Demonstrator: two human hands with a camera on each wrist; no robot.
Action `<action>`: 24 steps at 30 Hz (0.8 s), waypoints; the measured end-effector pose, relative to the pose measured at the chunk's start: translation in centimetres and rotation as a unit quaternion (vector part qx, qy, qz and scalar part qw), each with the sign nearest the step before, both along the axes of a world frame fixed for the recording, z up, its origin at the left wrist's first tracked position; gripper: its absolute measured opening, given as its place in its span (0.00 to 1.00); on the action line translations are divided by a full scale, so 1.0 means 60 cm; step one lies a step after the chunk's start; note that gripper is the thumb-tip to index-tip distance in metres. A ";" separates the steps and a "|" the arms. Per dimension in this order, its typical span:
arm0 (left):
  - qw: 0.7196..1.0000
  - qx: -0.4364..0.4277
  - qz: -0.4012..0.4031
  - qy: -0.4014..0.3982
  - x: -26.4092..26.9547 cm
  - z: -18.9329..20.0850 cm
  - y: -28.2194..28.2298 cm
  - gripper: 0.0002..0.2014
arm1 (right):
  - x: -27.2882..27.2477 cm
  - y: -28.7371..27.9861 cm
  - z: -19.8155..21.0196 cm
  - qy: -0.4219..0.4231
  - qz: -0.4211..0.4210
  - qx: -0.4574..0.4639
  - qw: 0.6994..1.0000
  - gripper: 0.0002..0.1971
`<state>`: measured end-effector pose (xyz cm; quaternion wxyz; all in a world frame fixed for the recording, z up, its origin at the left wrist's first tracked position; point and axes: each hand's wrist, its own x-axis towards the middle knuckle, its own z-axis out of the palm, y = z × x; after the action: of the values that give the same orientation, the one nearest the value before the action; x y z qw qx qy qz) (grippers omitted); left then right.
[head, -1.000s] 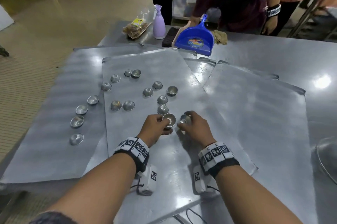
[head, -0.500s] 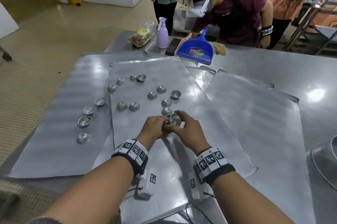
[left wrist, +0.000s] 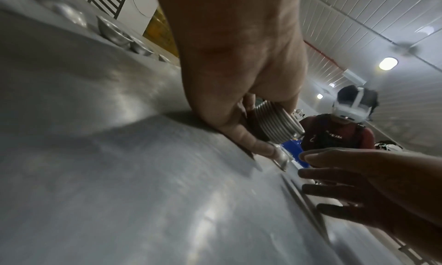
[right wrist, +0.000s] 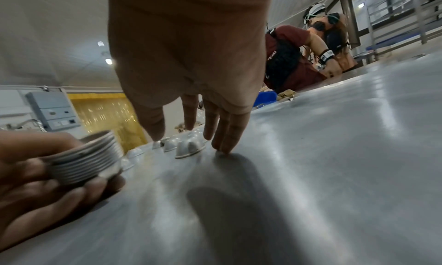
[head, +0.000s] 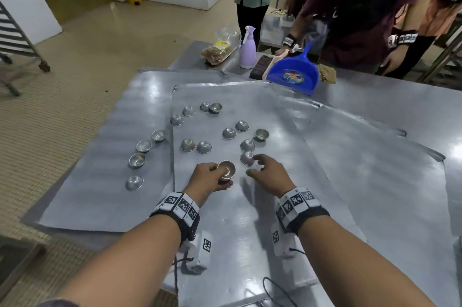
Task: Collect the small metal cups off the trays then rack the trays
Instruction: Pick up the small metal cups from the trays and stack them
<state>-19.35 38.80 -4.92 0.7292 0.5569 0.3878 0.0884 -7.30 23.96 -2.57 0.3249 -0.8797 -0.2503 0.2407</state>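
Fingers of our left hand point(head: 207, 178) curl round a nested cup stack point(head: 227, 169); our right hand point(head: 271, 176), fingers spread and empty, reaches over an upturned cup point(head: 247, 158).

Loose cups point(head: 203, 147) lie on the middle tray point(head: 250, 219), with four more cups point(head: 143, 146) on the tray point(head: 100, 194) at nine o'clock; dustpan point(head: 293, 75) at twelve.

Steel table point(head: 412, 116) under overlapping trays point(head: 105, 176), a blue dustpan point(head: 295, 76), a spray bottle point(head: 247, 51).
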 end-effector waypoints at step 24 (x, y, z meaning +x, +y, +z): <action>1.000 0.026 -0.015 0.009 0.006 -0.020 0.007 0.06 | 0.030 0.060 -0.059 -0.087 -0.006 -0.057 0.995 0.22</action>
<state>-19.01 39.22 -6.12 0.7118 0.5823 0.3839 0.0828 -5.50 27.54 -6.12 0.2531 -0.9155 -0.2586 0.1756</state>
